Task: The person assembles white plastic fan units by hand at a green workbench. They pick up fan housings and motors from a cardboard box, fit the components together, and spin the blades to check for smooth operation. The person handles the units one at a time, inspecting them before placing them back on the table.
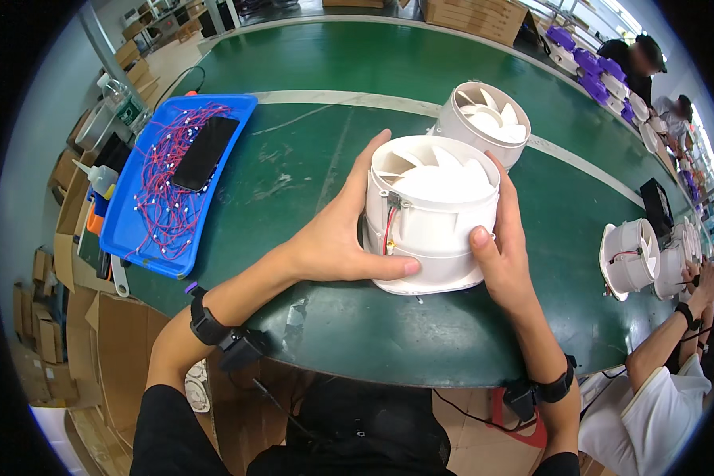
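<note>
1. L hand (337,242) & R hand (504,254) clamped on either side of a white round fan housing (430,230); thumbs at front, fingers round the back.
2. Housing stands on green table (309,166), blades up, red wire down its left side.
3. 2nd white fan (484,119) just behind, tilted.
4. Blue tray (127,230) to the left w/ red wires (163,198) & a black phone (206,152) on top.
5. More fans (631,255) far right, near another person's arm (666,337).
</note>
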Demonstrator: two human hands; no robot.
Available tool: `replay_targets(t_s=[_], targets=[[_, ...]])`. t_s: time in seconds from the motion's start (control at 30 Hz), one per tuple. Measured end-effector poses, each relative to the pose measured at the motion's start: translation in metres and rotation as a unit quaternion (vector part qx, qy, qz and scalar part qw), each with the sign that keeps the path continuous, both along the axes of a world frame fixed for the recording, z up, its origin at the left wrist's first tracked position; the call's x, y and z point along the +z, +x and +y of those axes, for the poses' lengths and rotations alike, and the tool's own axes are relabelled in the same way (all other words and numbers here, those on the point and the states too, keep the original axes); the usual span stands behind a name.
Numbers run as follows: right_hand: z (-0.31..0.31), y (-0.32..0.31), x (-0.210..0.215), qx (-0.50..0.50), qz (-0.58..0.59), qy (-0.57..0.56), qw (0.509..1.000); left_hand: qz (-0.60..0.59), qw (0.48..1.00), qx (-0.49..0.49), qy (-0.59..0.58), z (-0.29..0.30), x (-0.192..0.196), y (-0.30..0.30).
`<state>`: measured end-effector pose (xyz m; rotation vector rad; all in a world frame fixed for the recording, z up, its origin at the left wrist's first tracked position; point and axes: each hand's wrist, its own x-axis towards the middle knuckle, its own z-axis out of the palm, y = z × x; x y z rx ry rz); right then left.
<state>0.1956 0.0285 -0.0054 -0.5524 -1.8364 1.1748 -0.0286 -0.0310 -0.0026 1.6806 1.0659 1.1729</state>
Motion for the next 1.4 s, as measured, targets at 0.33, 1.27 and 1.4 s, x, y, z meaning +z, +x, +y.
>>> replay_targets(t_s=[0.33, 1.27, 1.4], targets=[[0.001, 0.000, 0.001, -0.052, 0.013, -0.070, 0.996, -0.085, 0.996, 0.004, -0.018, 0.002, -0.001, -0.001], [0.002, 0.003, -0.006, -0.063, 0.021, -0.043, 0.997, -0.027, 0.995, -0.007, -0.094, -0.007, 0.036, -0.011], [0.000, 0.003, -0.004, -0.048, 0.037, -0.035, 0.998, 0.006, 0.997, -0.011, -0.080, -0.007, 0.034, -0.011]])
